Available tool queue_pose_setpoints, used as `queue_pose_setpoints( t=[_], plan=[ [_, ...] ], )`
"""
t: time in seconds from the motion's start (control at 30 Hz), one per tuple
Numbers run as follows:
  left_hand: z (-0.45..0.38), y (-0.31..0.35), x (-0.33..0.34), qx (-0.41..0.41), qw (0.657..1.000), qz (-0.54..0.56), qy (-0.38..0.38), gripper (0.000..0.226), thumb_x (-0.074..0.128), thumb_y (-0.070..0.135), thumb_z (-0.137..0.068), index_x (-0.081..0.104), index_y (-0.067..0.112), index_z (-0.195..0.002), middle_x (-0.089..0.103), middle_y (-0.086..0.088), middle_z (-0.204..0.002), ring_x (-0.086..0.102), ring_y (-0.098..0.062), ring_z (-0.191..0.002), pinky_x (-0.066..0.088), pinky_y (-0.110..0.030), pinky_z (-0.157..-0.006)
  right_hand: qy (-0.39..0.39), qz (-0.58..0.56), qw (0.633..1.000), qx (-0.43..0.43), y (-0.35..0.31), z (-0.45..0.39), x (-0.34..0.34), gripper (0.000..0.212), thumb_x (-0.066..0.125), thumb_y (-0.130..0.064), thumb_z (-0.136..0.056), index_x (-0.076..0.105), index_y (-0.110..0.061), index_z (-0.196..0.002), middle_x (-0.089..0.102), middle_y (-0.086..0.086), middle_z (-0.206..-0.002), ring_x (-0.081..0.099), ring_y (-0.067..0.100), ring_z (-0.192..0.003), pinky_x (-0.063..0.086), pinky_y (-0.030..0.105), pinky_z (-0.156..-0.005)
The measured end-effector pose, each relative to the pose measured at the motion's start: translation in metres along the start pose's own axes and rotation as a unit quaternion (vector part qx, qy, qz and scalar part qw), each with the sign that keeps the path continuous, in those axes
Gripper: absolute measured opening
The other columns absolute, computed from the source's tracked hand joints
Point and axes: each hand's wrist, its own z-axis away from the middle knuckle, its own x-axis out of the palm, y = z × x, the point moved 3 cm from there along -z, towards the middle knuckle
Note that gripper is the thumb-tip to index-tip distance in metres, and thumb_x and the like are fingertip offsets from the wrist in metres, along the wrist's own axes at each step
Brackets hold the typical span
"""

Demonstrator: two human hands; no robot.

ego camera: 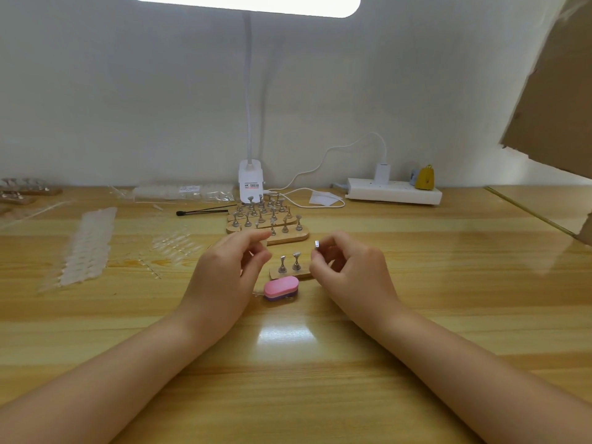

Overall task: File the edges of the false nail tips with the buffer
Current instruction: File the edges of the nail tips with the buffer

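1. The right hand (pixel 349 270), right of the frame's centre, has its fingers curled, and thumb and forefinger pinch a small silvery metal piece (pixel 316 244) at the fingertips.
2. The left hand (pixel 224 270), left of centre, has its fingers loosely bent with thumb and forefinger drawn close together; whether anything sits between them cannot be told.
3. Between the two hands lies a small wooden stand (pixel 290 272) with two upright metal pegs.
4. The pink buffer (pixel 281 288), with a purple underside, lies flat on the table (pixel 416 315) just below that stand, in the lower centre; neither hand touches it.
5. Above the hands, at the centre of the frame, more wooden stands (pixel 269 224) carry many metal pegs.
6. Clear false nail tips (pixel 86 248) lie in rows at the middle left, with a smaller cluster beside them.
7. A black-tipped brush (pixel 201 212) lies left of the stands.
8. Farther back stand a white clip lamp (pixel 251 184), a white power strip (pixel 394 192) with a plugged-in charger, and a small yellow object (pixel 425 177).
9. A cardboard sheet (pixel 551 100) fills the upper right.
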Motion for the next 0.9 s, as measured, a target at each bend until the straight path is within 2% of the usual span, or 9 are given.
queue_pose_setpoints(
  t=[0.1,0.13,0.2,0.27,0.33,0.43,0.57,0.7,0.9],
  plan=[
    [0.0,0.002,-0.004,-0.056,0.986,0.156,0.028,0.028,0.067,0.019,-0.083,0.067,0.02,-0.111,0.069,0.007,-0.08,0.062,-0.001,-0.076,0.046,-0.008,-0.072,-0.026,-0.098,0.994,0.026,0.002,-0.001,0.0,0.003,0.067,-0.016,-0.088,0.069,-0.015,-0.089,0.067,-0.004,-0.071,0.058,0.004,-0.062,0.048,0.02,-0.059],
    [-0.001,0.004,-0.004,-0.077,0.972,0.22,0.034,0.029,0.067,0.024,-0.08,0.068,0.023,-0.109,0.071,0.006,-0.082,0.064,-0.001,-0.077,0.048,-0.01,-0.071,-0.035,-0.118,0.992,0.025,0.003,-0.001,0.0,0.004,0.068,-0.016,-0.088,0.07,-0.015,-0.091,0.068,-0.003,-0.073,0.059,0.005,-0.064,0.05,0.023,-0.06],
    [0.0,0.009,-0.003,-0.09,0.956,0.279,0.029,0.028,0.068,0.029,-0.075,0.069,0.03,-0.103,0.071,0.008,-0.086,0.065,-0.006,-0.078,0.052,-0.017,-0.071,-0.054,-0.143,0.988,0.008,0.001,0.0,0.002,0.008,0.068,-0.013,-0.088,0.071,-0.015,-0.095,0.068,-0.005,-0.074,0.06,0.002,-0.063,0.049,0.021,-0.058],
    [0.001,0.014,0.0,-0.078,0.958,0.277,0.003,0.028,0.071,0.028,-0.072,0.072,0.031,-0.1,0.07,0.007,-0.088,0.064,-0.012,-0.077,0.054,-0.026,-0.07,-0.073,-0.159,0.985,-0.013,-0.001,0.002,0.006,0.012,0.068,-0.01,-0.088,0.072,-0.011,-0.098,0.068,-0.005,-0.075,0.061,-0.001,-0.062,0.046,0.013,-0.057],
    [0.001,0.016,0.003,-0.065,0.96,0.273,-0.018,0.028,0.073,0.027,-0.07,0.073,0.031,-0.098,0.068,0.006,-0.091,0.063,-0.014,-0.076,0.052,-0.028,-0.068,-0.078,-0.166,0.983,-0.029,-0.001,0.004,0.008,0.013,0.067,-0.008,-0.088,0.072,-0.009,-0.1,0.069,-0.003,-0.077,0.064,0.001,-0.064,0.046,0.012,-0.057],
    [0.001,0.013,0.005,-0.065,0.961,0.267,-0.029,0.029,0.073,0.031,-0.068,0.074,0.034,-0.097,0.068,0.004,-0.096,0.063,-0.016,-0.078,0.047,-0.02,-0.068,-0.074,-0.162,0.983,-0.052,-0.001,0.005,0.01,0.012,0.067,-0.01,-0.088,0.072,-0.01,-0.099,0.071,0.003,-0.078,0.067,0.013,-0.068,0.052,0.023,-0.059],
    [0.001,0.01,0.007,-0.077,0.961,0.262,-0.035,0.03,0.073,0.035,-0.067,0.074,0.037,-0.097,0.068,0.006,-0.098,0.062,-0.016,-0.08,0.047,-0.021,-0.066,-0.069,-0.165,0.981,-0.074,-0.004,0.006,0.01,0.01,0.066,-0.007,-0.088,0.072,-0.008,-0.097,0.071,0.005,-0.076,0.066,0.021,-0.068,0.054,0.037,-0.06],
    [0.002,0.009,0.007,-0.081,0.963,0.254,-0.038,0.029,0.072,0.038,-0.067,0.073,0.04,-0.096,0.068,0.009,-0.097,0.061,-0.013,-0.077,0.049,-0.025,-0.064,-0.073,-0.167,0.979,-0.095,-0.007,0.007,0.01,0.012,0.067,-0.005,-0.088,0.071,-0.015,-0.092,0.068,-0.004,-0.072,0.064,0.018,-0.064,0.053,0.039,-0.059],
    [0.002,0.008,0.007,-0.084,0.964,0.248,-0.034,0.03,0.072,0.037,-0.067,0.073,0.036,-0.097,0.069,0.006,-0.093,0.06,-0.011,-0.074,0.047,-0.017,-0.064,-0.074,-0.178,0.978,-0.08,-0.004,0.007,0.011,0.009,0.066,-0.005,-0.088,0.071,-0.012,-0.091,0.067,-0.002,-0.071,0.065,0.02,-0.064,0.053,0.043,-0.059]
  ],
)
